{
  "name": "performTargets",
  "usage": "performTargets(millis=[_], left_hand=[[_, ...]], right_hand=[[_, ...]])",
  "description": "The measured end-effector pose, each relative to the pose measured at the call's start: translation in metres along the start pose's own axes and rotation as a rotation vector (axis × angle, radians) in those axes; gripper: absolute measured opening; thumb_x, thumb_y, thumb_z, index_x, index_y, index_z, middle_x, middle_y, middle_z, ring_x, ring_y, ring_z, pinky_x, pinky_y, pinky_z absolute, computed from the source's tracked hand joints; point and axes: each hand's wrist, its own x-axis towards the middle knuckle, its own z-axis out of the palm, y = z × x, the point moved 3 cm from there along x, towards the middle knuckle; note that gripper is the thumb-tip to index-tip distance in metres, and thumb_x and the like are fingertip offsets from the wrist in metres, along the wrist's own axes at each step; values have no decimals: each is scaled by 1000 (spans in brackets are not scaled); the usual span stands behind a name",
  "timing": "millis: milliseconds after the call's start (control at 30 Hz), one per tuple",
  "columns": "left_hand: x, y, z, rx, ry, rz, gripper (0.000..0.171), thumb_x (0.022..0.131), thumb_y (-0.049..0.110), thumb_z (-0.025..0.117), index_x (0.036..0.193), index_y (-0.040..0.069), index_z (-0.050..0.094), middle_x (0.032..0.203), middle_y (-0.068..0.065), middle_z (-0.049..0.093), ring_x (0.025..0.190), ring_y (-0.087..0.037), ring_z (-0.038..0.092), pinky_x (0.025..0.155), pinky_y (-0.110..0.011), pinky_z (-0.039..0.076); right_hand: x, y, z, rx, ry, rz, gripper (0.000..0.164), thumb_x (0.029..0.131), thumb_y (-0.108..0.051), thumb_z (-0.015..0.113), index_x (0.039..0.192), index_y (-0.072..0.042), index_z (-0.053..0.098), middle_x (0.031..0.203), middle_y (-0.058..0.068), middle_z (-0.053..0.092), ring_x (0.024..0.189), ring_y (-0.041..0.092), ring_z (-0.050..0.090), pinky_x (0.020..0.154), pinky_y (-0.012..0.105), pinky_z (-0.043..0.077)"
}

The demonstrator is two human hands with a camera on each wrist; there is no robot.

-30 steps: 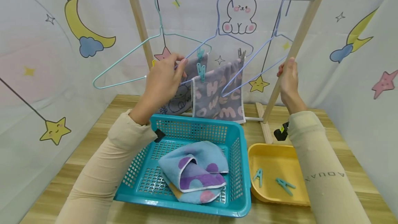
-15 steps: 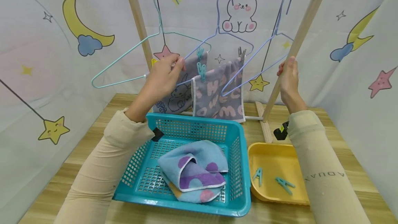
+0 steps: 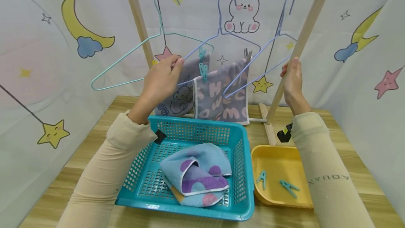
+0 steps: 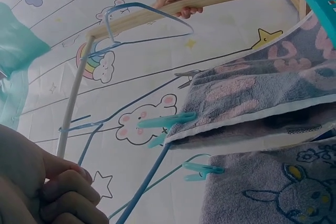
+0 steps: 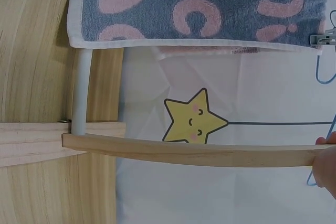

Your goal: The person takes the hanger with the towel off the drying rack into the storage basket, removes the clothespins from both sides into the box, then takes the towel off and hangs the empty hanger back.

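My left hand (image 3: 162,77) grips the left end of the middle lilac-blue hanger (image 3: 203,44), which hooks over the rack's top bar. From that hanger a grey towel with pink letters (image 3: 221,96) hangs, held by a teal clothespin (image 3: 203,71) and a grey clothespin (image 3: 248,54). My right hand (image 3: 293,82) is wrapped around the rack's right wooden post (image 3: 306,32); the right wrist view catches that post (image 5: 210,153) lengthwise. In the left wrist view, curled fingers (image 4: 73,198) show beside the hanger's wire.
Behind hangs a grey rabbit towel (image 3: 181,96) on a mint hanger (image 3: 123,62). Another lilac hanger (image 3: 253,69) hangs at right. A teal basket (image 3: 185,212) with a crumpled blue-purple towel (image 3: 196,175) stands in front, beside a yellow bin (image 3: 272,157) holding two clothespins (image 3: 288,188).
My left hand has shifted slightly left and down at the hanger's left end, and more of the rabbit towel shows. The right hand has stayed on the post.
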Motion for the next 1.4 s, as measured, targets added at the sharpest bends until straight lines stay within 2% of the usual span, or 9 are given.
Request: performTargets(millis=[167, 367, 600, 833, 1033, 1400], left_hand=[[-1, -1, -1, -19, 59, -7, 40, 99, 43, 28, 91, 13, 53, 72, -5, 44, 68, -22, 44, 57, -35, 30], [-1, 2, -7, -41, 109, -10, 40, 99, 43, 30, 87, 11, 52, 72, -6, 47, 64, -23, 44, 55, -34, 31], [-2, 8, -22, -91, 147, -27, 40, 99, 42, 31, 97, 12, 58, 87, -4, 59, 69, -22, 46, 60, -34, 32], [-10, 11, -38, -93, 160, -22, 41, 99, 43, 30, 95, 10, 55, 74, -7, 46, 66, -21, 40, 55, -33, 27], [-16, 11, -53, -90, 179, -31, 42, 98, 45, 31, 97, 11, 56, 73, -7, 46, 64, -21, 41, 53, -33, 27], [-37, 10, -81, -160, 230, -15, 38, 97, 42, 37, 94, 10, 57, 66, -10, 36, 56, -23, 33, 50, -32, 23]], right_hand=[[1, 0, 1, -13, -5, 0, 45, 94, -54, 13, 99, -17, 38, 86, 1, 38, 81, 14, 38, 85, 34, 27], [0, 1, -1, -33, 7, 15, 45, 94, -55, 13, 99, -18, 39, 86, 0, 39, 83, 15, 39, 85, 34, 27], [0, 1, -2, -24, 4, 6, 45, 94, -54, 14, 99, -17, 39, 86, 0, 39, 82, 14, 39, 84, 33, 27], [-1, 0, -3, -49, -11, 3, 45, 94, -55, 12, 99, -18, 38, 87, 1, 38, 83, 15, 39, 84, 35, 27], [-1, 0, -4, -70, -14, 13, 46, 93, -57, 12, 99, -19, 38, 88, 0, 38, 83, 14, 39, 85, 35, 28], [4, 2, -6, -57, -6, 8, 45, 93, -55, 12, 98, -19, 38, 87, 0, 39, 83, 14, 39, 83, 34, 27]])
